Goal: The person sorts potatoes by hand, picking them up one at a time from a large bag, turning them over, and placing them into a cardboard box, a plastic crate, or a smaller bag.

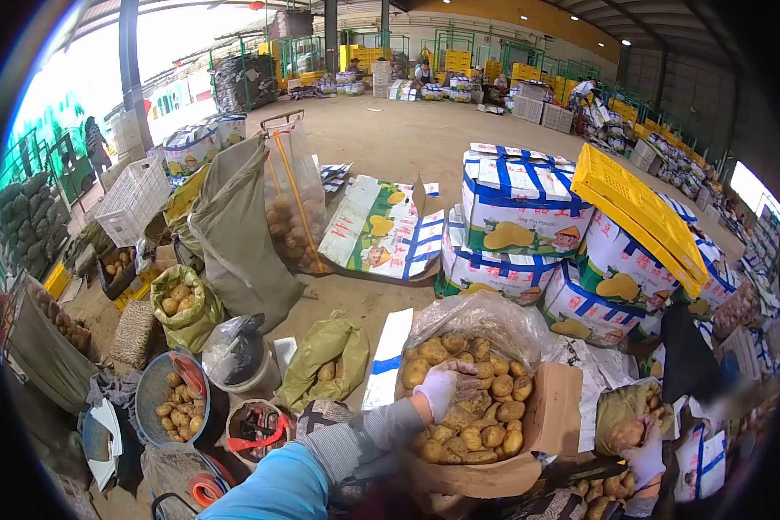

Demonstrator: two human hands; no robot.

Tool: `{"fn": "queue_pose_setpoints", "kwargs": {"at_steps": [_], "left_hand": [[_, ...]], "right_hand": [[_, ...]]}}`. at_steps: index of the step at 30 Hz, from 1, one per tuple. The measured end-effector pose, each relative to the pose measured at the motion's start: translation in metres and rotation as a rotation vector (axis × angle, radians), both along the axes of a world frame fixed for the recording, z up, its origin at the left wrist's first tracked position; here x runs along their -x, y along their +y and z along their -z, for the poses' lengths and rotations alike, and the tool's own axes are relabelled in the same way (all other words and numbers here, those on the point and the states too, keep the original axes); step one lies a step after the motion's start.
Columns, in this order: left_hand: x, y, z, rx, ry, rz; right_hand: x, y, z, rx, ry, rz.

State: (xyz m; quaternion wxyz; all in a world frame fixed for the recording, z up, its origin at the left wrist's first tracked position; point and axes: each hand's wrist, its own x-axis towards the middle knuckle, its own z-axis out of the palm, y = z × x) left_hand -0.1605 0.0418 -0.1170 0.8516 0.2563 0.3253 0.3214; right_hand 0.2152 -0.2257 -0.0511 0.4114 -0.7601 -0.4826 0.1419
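My white-gloved left hand [439, 387] rests fingers curled on the heap of yellow-brown potatoes [472, 407] filling the open brown cardboard box [556, 414] before me; whether it grips one I cannot tell. My gloved right hand [643, 451] clasps one potato [627, 432] at lower right.

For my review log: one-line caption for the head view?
Gloved left hand rests on potatoes in a lined carton; right hand holds a potato.
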Motion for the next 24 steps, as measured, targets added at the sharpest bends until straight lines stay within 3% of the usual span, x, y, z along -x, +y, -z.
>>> {"fn": "queue_pose_setpoints", "kwargs": {"at_steps": [1, 2, 3, 5, 7, 10, 12, 16, 17, 20, 21, 22, 24], "left_hand": [[0.006, -0.001, 0.001, -0.003, 0.007, -0.007], [0.013, 0.011, 0.036, -0.071, -0.188, 0.04], [0.016, 0.005, 0.023, -0.111, -0.099, -0.021], [0.022, 0.007, -0.009, 0.044, 0.043, -0.039], [0.028, 0.015, 0.0, -0.026, 0.015, -0.109], [0.049, 0.02, -0.02, -0.13, -0.05, -0.077], [0.05, 0.022, -0.028, -0.151, -0.07, -0.11], [0.058, 0.028, -0.013, -0.293, -0.103, -0.163], [0.061, 0.033, -0.011, -0.257, -0.16, -0.17], [0.067, 0.046, -0.014, -0.038, -0.315, -0.186], [0.066, 0.045, -0.015, -0.128, -0.223, -0.186], [0.064, 0.043, -0.016, -0.217, -0.133, -0.185], [0.063, 0.042, -0.017, -0.269, -0.085, -0.182]], "right_hand": [[-0.024, -0.025, 0.016, 0.191, -0.131, 0.097], [-0.036, -0.039, 0.025, 0.288, -0.215, 0.115], [-0.047, -0.055, 0.033, 0.398, -0.298, 0.138], [-0.062, -0.101, 0.045, 0.681, -0.463, 0.189], [-0.074, -0.099, 0.05, 0.369, -0.143, 0.134], [-0.016, -0.018, 0.009, 0.301, 0.039, 0.04], [0.068, 0.074, -0.013, 0.382, 0.03, -0.244], [0.187, 0.182, 0.032, 0.591, -0.081, -0.731], [0.213, 0.202, 0.06, 0.552, -0.311, -0.892], [0.297, 0.248, 0.106, 0.618, -0.591, -1.006], [0.327, 0.266, 0.11, 0.884, -0.777, -1.047], [0.344, 0.266, 0.108, 0.777, -0.818, -1.029], [0.35, 0.271, 0.162, 0.66, -0.833, -1.075]]}}
